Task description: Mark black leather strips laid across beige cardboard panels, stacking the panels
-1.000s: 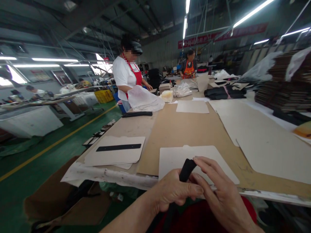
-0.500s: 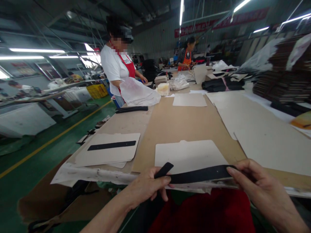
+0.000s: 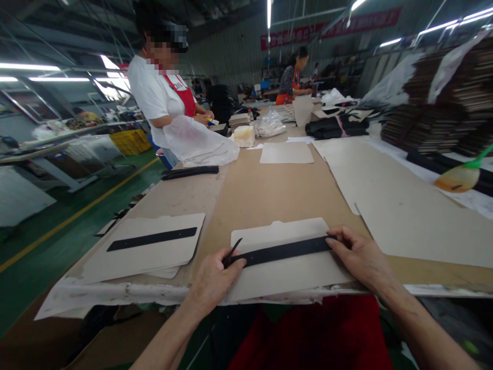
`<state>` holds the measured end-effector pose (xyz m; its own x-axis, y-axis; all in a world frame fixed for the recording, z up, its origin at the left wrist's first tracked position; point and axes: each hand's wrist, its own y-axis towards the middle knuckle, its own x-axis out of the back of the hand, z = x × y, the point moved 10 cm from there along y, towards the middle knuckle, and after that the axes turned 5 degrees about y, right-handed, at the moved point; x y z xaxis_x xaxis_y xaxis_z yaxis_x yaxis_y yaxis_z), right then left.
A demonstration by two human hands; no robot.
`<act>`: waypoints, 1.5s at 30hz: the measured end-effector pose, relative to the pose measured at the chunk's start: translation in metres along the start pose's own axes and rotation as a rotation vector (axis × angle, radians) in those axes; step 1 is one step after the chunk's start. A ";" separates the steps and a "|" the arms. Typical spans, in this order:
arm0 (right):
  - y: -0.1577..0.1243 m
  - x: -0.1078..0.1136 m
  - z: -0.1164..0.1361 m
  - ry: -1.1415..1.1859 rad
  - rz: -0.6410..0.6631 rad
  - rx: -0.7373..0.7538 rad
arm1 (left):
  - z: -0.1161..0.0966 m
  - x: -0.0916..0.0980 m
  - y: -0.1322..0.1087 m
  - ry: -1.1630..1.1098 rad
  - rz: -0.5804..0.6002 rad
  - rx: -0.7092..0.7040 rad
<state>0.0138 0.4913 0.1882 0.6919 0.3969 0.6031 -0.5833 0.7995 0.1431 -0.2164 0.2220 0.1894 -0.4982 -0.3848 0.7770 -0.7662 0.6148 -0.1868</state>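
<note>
A long black strip (image 3: 285,250) with small holes stretches between my two hands, over a pale board panel (image 3: 281,283) at the table's front edge. My left hand (image 3: 217,277) pinches the strip's left end, and a second dark strip piece (image 3: 233,250) sticks up from the same fingers. At the other end, my right hand (image 3: 352,254) grips the strip between thumb and fingers near the panel's right side. Left of my left hand, another black strip (image 3: 152,239) lies across a small stack of pale panels (image 3: 177,256).
Black strips (image 3: 190,172) lie in a bundle at the table's left edge. Beyond them stands a co-worker in a red apron (image 3: 185,100). Large pale sheets (image 3: 419,205) cover the right side, with a glue-stained container (image 3: 456,179) and tall dark stacks (image 3: 419,128) behind.
Both hands have moved forward with the strip, from the table's front edge to over the middle of the panel. The strip now runs straighter. The view has shifted slightly right.
</note>
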 end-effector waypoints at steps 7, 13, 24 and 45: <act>0.001 -0.001 -0.005 -0.031 -0.029 -0.035 | 0.004 -0.004 0.003 -0.007 0.027 -0.011; 0.001 -0.004 -0.006 -0.060 -0.013 -0.049 | 0.006 -0.004 0.005 -0.012 0.032 -0.027; 0.001 -0.004 -0.006 -0.112 -0.033 -0.054 | 0.016 -0.008 0.008 -0.049 0.038 0.007; -0.004 -0.007 0.007 -0.233 -0.127 0.140 | 0.013 -0.007 0.007 -0.022 -0.002 0.006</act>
<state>0.0085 0.4822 0.1894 0.6566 0.1705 0.7347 -0.5620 0.7602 0.3259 -0.2236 0.2201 0.1748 -0.5053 -0.4013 0.7640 -0.7696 0.6099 -0.1887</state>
